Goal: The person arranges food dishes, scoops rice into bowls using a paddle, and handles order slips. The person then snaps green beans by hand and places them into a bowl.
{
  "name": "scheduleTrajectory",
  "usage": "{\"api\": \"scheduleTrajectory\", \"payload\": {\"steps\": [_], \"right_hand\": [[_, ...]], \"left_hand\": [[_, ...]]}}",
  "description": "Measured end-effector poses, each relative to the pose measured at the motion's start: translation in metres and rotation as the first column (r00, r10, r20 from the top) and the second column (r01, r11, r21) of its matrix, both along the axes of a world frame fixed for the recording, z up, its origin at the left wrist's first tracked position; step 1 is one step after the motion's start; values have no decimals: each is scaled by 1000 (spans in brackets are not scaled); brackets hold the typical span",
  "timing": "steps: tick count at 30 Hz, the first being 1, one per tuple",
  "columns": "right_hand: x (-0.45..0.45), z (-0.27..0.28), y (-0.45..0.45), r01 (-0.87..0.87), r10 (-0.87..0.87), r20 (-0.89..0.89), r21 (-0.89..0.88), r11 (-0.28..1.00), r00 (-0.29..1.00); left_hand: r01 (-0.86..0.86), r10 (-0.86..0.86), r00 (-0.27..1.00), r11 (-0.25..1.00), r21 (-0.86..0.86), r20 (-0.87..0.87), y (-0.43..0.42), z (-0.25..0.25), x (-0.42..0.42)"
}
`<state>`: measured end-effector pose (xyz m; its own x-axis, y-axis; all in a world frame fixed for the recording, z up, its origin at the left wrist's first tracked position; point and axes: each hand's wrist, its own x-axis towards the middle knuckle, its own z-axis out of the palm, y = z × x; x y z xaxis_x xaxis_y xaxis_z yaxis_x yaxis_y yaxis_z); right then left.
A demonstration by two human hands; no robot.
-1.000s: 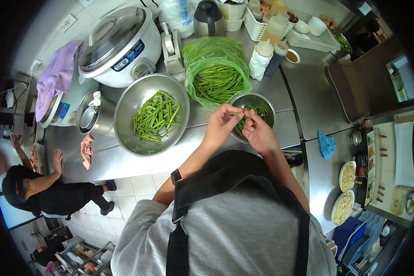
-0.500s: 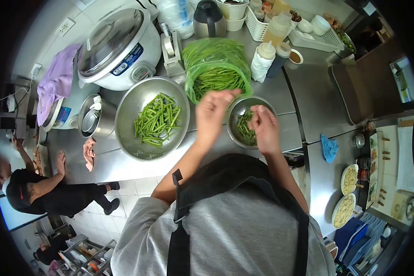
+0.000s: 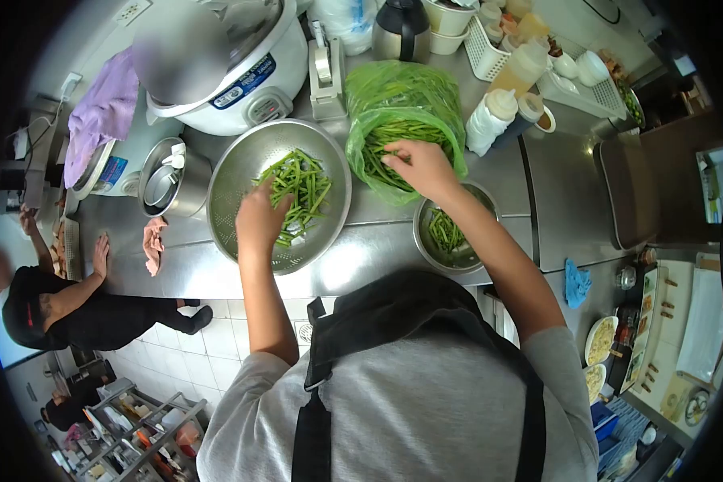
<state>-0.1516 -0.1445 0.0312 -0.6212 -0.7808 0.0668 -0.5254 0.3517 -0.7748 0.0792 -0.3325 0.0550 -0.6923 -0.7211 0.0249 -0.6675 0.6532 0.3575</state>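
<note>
My left hand is over the left side of a large perforated steel colander, thumb and fingers apart, holding nothing I can see. Short pieces of green bean lie in the colander beside its fingertips. At the mouth of a green plastic bag, my right hand has its fingers bent in a pinch on the long green beans. Just below the right wrist stands a small steel bowl with trimmed bean ends in it.
Behind the colander stand a large rice cooker and a tape dispenser. Squeeze bottles stand right of the bag. A steel pot and a pink cloth are at left. Another person stands at the counter's left end.
My left hand has moved left from in front of the bag to the colander. My right hand has gone from above the small bowl up to the beans in the bag. The view has shifted slightly.
</note>
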Motion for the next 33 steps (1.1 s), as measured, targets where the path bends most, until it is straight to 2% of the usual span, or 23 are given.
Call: {"api": "scheduleTrajectory", "payload": {"steps": [1,3,4,7,8,11,15,17,21,22,25,26,29,30,33], "right_hand": [[-3,-10,-12,3,-2,-45,23,1000,999],[-5,-20,-26,-23,24,-7,58,998,1000],[-6,-25,-31,-39,38,13,77,996,999],[-9,-35,-28,32,-16,193,-81,996,981],[-13,-34,-22,56,-32,210,-110,992,977],[-15,-2,5,235,-73,577,-212,949,813],[-11,34,41,431,-105,720,-286,856,686],[-3,48,57,508,-74,779,-331,795,623],[16,59,85,591,-1,832,-392,705,554],[21,58,94,605,-22,823,-399,689,568],[26,51,123,650,-66,816,-405,643,574],[27,47,132,671,-67,830,-397,626,554],[35,43,144,692,-59,833,-415,591,550],[40,45,145,692,-55,830,-425,584,556],[49,52,143,685,-2,818,-480,548,575]], "left_hand": [[17,-13,999,997,81,-51,3,2,-2],[57,-21,988,969,239,-151,13,7,-7],[66,-17,980,968,242,-198,17,10,-10],[79,-20,959,977,198,-281,22,23,-21],[86,-18,933,981,174,-359,24,23,-25],[175,-70,872,969,176,-485,33,26,-43],[411,-298,760,909,71,-577,66,31,-80],[547,-387,691,832,92,-611,86,32,-98],[676,-330,657,657,335,-678,117,27,-115],[702,-333,624,636,321,-706,122,28,-116],[711,-514,672,649,270,-533,119,30,-115],[731,-523,669,593,338,-528,113,28,-118],[777,-584,629,484,403,-512,112,30,-119],[816,-557,576,433,383,-598,120,31,-119],[804,-523,572,203,559,-632,139,46,-119]]}}
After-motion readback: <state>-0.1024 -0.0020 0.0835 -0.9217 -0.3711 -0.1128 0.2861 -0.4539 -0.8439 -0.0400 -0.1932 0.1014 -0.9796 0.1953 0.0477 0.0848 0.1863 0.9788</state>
